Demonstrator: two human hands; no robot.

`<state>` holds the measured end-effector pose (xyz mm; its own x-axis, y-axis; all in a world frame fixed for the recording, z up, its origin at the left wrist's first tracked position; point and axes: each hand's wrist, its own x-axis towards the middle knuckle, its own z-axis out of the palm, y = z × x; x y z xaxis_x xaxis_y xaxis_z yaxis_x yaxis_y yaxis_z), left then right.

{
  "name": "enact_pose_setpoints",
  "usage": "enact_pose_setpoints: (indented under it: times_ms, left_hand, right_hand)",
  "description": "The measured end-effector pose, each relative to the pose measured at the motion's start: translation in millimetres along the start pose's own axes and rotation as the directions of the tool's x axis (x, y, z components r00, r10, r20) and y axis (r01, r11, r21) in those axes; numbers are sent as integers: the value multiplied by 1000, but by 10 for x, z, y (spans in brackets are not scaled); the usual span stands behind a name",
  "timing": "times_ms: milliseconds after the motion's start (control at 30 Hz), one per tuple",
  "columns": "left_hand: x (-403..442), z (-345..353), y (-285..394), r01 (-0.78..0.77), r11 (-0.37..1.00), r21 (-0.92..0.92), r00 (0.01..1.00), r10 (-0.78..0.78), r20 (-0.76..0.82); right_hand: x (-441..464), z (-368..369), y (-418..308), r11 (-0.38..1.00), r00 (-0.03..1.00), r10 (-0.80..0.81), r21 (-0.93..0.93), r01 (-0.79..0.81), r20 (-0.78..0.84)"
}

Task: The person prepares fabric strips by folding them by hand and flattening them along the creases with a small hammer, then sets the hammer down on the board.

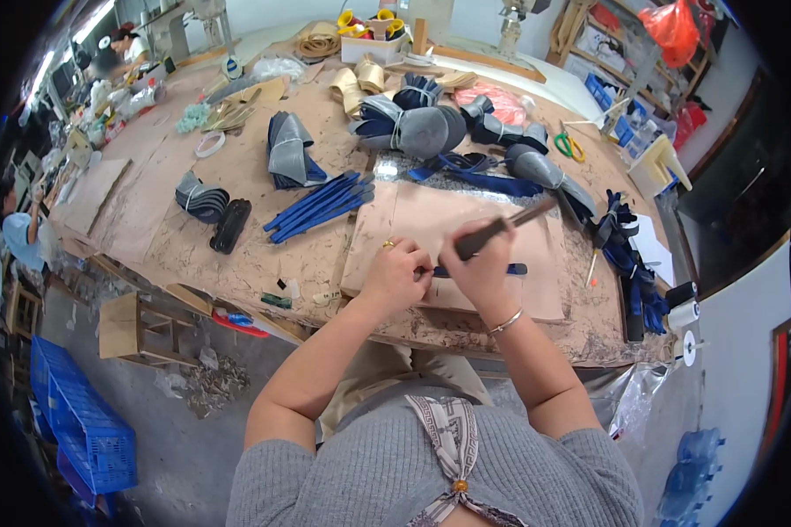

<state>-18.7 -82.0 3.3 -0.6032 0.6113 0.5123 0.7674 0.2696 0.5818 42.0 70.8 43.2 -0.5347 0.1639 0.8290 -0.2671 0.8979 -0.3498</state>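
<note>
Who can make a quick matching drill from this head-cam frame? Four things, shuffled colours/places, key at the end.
Things:
1. dark tool
2. plastic crate
3. scissors
4. hanging bag

Colours/places:
A. lying on the tabletop
B. red
C. in the right hand
D. blue

Pairs: 1-C, 2-D, 3-A, 4-B

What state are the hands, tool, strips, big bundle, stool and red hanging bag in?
Left hand: fingers curled at strip's end, grip unclear
Right hand: closed around tool
Dark tool: slanted, blurred
Blue strip: lying flat, partly covered
Loose blue strips: piled lengthwise
Big bundle: tied
Wooden stool: upright
Red bag: hanging
</note>
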Motion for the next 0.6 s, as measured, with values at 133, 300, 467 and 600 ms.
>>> enact_pose_setpoints:
  times_ms: [133, 300, 467, 600]
  left_hand:
    - [-23, 6, -29, -16, 1000, 11, 1000, 16, -11]
    - [-63, 27, -22, -12, 1000, 27, 997, 14, -74]
    - [-71, -22, -18, 22, 999, 23, 996, -20, -82]
    - [-172, -66, -71, 137, 991, 3, 981, -135, -136]
  right_hand:
    - [-37, 74, 89, 999, 994, -8, 48, 3, 112]
    - [-53, 90, -76, 1000, 999, 3, -25, -2, 52]
    - [-107, 236, -44, 999, 998, -18, 28, 17, 68]
    - [-108, 412, -155, 993, 994, -97, 68, 93, 56]
